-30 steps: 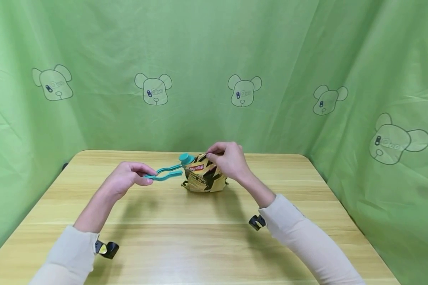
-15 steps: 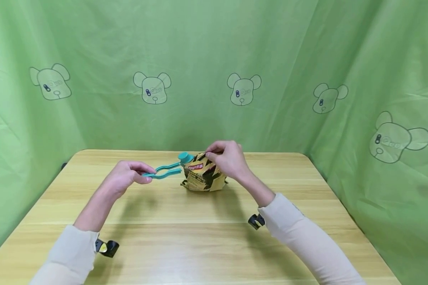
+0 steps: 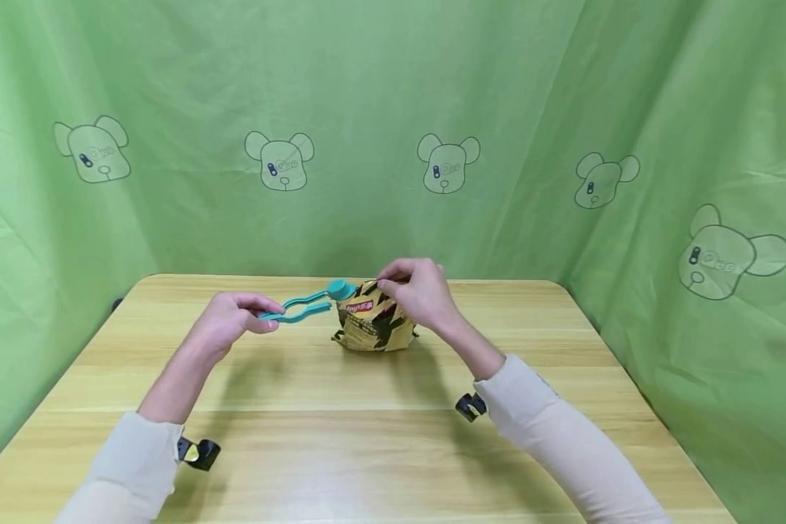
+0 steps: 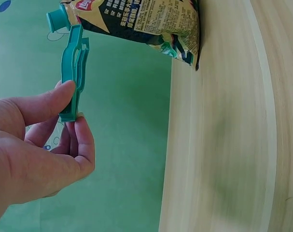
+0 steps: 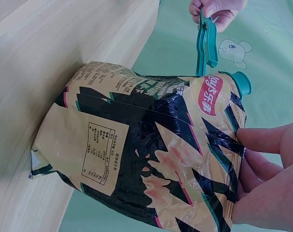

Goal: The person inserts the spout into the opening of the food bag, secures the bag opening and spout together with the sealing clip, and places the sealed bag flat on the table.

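Observation:
A teal bag clip (image 3: 313,312) with a round spout cap (image 3: 340,290) is pinched at its hinge end by my left hand (image 3: 232,322). Its two arms spread apart, reaching towards a tan and black Lay's chip bag (image 3: 375,331). The bag stands upright on the table, and the cap sits right at its top left corner. My right hand (image 3: 426,292) pinches the bag's top edge between thumb and fingers. In the right wrist view the far arm of the clip (image 5: 206,43) passes behind the bag, whose top edge looks flattened.
Beneath everything is a light wooden table (image 3: 340,451). A green curtain (image 3: 367,87) printed with bear heads hangs behind the table and along both sides. Black wrist mounts (image 3: 199,454) stick out below the sleeves.
My left hand has risen slightly and shifted a little left, tilting the clip's free arm upward. The right hand and the bag stay about where they were.

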The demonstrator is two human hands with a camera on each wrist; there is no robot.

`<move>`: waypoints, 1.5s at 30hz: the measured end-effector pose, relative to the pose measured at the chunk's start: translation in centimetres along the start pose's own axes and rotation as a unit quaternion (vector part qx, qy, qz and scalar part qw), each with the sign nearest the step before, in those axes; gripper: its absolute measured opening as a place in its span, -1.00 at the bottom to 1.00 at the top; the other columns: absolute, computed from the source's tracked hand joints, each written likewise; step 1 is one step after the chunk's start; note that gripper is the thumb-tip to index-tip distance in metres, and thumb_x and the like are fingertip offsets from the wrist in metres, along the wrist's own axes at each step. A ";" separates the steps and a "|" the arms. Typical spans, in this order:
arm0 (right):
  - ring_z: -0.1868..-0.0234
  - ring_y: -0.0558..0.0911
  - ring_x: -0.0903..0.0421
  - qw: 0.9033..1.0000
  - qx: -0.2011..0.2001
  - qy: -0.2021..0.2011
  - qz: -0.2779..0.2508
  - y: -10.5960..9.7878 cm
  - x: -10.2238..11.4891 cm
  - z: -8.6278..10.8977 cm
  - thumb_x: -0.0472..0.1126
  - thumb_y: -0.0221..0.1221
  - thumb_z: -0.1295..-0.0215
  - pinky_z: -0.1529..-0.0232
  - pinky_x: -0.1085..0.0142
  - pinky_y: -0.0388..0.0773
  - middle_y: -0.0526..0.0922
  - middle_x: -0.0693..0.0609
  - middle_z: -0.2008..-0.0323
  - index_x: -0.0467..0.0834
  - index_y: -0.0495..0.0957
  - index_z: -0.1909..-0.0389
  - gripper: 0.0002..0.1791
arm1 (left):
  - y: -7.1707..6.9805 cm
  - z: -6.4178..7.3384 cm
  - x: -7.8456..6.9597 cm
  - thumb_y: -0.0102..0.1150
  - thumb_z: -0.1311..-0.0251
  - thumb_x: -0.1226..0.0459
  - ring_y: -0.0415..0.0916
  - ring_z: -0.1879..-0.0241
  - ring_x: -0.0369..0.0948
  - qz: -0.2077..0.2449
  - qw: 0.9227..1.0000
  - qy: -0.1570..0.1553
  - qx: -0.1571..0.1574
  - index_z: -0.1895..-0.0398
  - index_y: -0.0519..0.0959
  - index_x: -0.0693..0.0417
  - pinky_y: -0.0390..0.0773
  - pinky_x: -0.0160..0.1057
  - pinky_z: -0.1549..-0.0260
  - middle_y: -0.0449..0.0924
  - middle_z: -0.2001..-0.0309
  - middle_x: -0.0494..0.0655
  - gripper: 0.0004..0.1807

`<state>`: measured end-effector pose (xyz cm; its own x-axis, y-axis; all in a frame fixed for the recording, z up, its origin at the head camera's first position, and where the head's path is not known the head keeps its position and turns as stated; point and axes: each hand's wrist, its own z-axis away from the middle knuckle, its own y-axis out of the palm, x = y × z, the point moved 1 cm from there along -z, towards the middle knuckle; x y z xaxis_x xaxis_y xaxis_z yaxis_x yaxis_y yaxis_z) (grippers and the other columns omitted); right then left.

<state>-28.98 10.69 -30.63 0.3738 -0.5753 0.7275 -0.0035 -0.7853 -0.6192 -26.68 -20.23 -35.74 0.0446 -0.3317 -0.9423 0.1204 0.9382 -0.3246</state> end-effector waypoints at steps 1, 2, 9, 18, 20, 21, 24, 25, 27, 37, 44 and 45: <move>0.32 0.74 0.05 1.000 -0.001 0.000 0.001 0.0 0.0 0.0 -0.28 0.31 -0.31 0.27 0.24 0.67 0.80 -0.05 0.27 -0.15 0.76 0.22 -0.90 | 0.1 0.0 -0.1 0.44 -0.09 0.42 0.53 0.09 -0.18 0.002 1.000 0.003 0.000 0.01 0.70 0.26 0.38 -0.06 -0.20 0.68 0.04 0.02 -0.65; 0.32 0.74 0.05 1.000 -0.001 0.001 0.001 0.0 0.0 0.0 -0.28 0.31 -0.31 0.28 0.24 0.67 0.80 -0.05 0.27 -0.15 0.76 0.22 -0.91 | 0.1 0.0 -0.2 0.44 -0.09 0.42 0.53 0.09 -0.18 0.004 1.000 0.005 0.000 0.01 0.70 0.27 0.39 -0.08 -0.19 0.69 0.06 0.00 -0.65; 0.32 0.75 0.03 1.000 0.002 -0.003 0.001 0.0 0.2 0.0 -0.28 0.31 -0.31 0.32 0.27 0.65 0.80 -0.06 0.27 -0.16 0.75 0.21 -0.90 | 1.2 0.1 -0.7 0.46 -0.08 0.43 0.53 0.15 -0.20 0.016 1.000 0.025 0.005 0.02 0.70 0.31 0.49 -0.23 -0.03 0.69 0.16 -0.07 -0.65; 0.33 0.74 0.05 1.000 -0.001 0.001 0.001 0.2 0.3 0.0 -0.28 0.31 -0.31 0.32 0.25 0.65 0.79 -0.04 0.28 -0.14 0.76 0.22 -0.91 | 2.7 -0.5 -0.9 0.44 -0.06 0.48 0.52 0.07 -0.18 0.039 0.999 0.024 0.022 -0.17 0.61 0.25 0.52 -0.33 -0.01 0.64 0.12 -0.08 -0.47; 0.33 0.74 0.05 1.000 -0.002 -0.001 0.001 0.1 0.2 0.0 -0.28 0.32 -0.31 0.32 0.26 0.65 0.80 -0.04 0.28 -0.15 0.76 0.22 -0.91 | 2.8 -0.6 -0.9 0.44 -0.06 0.49 0.53 0.05 -0.19 0.042 0.999 0.019 0.023 -0.22 0.59 0.24 0.53 -0.32 -0.05 0.65 0.08 -0.05 -0.42; 0.34 0.74 0.05 1.000 -0.003 -0.001 0.001 0.1 0.2 0.0 -0.28 0.32 -0.31 0.32 0.26 0.65 0.80 -0.04 0.28 -0.15 0.76 0.22 -0.91 | 2.9 -0.7 -0.9 0.43 -0.07 0.50 0.53 0.04 -0.19 0.043 0.999 0.016 0.024 -0.24 0.58 0.24 0.53 -0.31 -0.07 0.66 0.06 -0.03 -0.42; 0.33 0.73 0.06 1.000 -0.003 -0.001 0.002 0.1 0.2 0.0 -0.28 0.32 -0.31 0.31 0.26 0.64 0.80 -0.04 0.29 -0.15 0.76 0.22 -0.91 | 3.1 -0.9 -0.9 0.42 -0.09 0.49 0.58 0.07 -0.25 0.044 0.999 0.009 0.025 -0.23 0.58 0.26 0.52 -0.25 -0.14 0.70 0.04 -0.03 -0.43; 0.33 0.73 0.06 1.000 -0.003 0.000 0.002 0.1 0.2 0.0 -0.28 0.31 -0.31 0.31 0.27 0.64 0.80 -0.04 0.29 -0.15 0.76 0.22 -0.91 | 3.1 -0.9 -0.9 0.42 -0.09 0.49 0.60 0.09 -0.27 0.045 0.999 0.007 0.024 -0.22 0.58 0.27 0.51 -0.22 -0.17 0.72 0.05 -0.04 -0.44; 0.33 0.74 0.06 1.000 -0.002 0.000 0.002 0.1 0.1 0.1 -0.28 0.31 -0.31 0.31 0.27 0.64 0.80 -0.04 0.28 -0.15 0.75 0.22 -0.91 | 3.2 -0.9 -0.9 0.42 -0.10 0.48 0.62 0.13 -0.31 0.049 0.998 0.007 0.024 -0.21 0.58 0.29 0.48 -0.16 -0.22 0.73 0.09 -0.07 -0.46; 0.34 0.74 0.05 1.000 -0.004 -0.004 0.003 0.2 0.1 0.0 -0.28 0.31 -0.31 0.34 0.27 0.62 0.80 -0.04 0.29 -0.15 0.76 0.23 -0.91 | 3.3 -1.0 -0.7 0.40 -0.12 0.47 0.59 0.18 -0.27 0.059 0.998 0.003 0.029 -0.18 0.58 0.33 0.38 -0.01 -0.29 0.67 0.22 -0.15 -0.50; 0.34 0.74 0.04 1.000 -0.004 -0.003 0.001 0.1 0.1 0.1 -0.29 0.30 -0.31 0.32 0.26 0.63 0.79 -0.04 0.29 -0.16 0.76 0.22 -0.90 | 3.8 -1.3 -0.9 0.39 -0.13 0.48 0.53 0.12 -0.24 0.054 0.998 0.011 0.021 -0.22 0.58 0.28 0.46 -0.18 -0.15 0.64 0.18 -0.14 -0.48; 0.34 0.75 0.04 1.000 -0.004 -0.004 0.002 0.1 0.1 0.1 -0.28 0.30 -0.31 0.32 0.26 0.63 0.79 -0.04 0.29 -0.16 0.76 0.22 -0.90 | 3.9 -1.3 -0.9 0.39 -0.12 0.48 0.53 0.12 -0.24 0.056 0.998 0.012 0.018 -0.21 0.58 0.28 0.46 -0.18 -0.15 0.64 0.18 -0.14 -0.48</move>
<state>-28.86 10.58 -30.71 0.3810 -0.5761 0.7232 -0.0115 -0.7851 -0.6193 -27.52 -16.16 -36.25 0.0365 -0.2227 -0.9742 0.1523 0.9647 -0.2148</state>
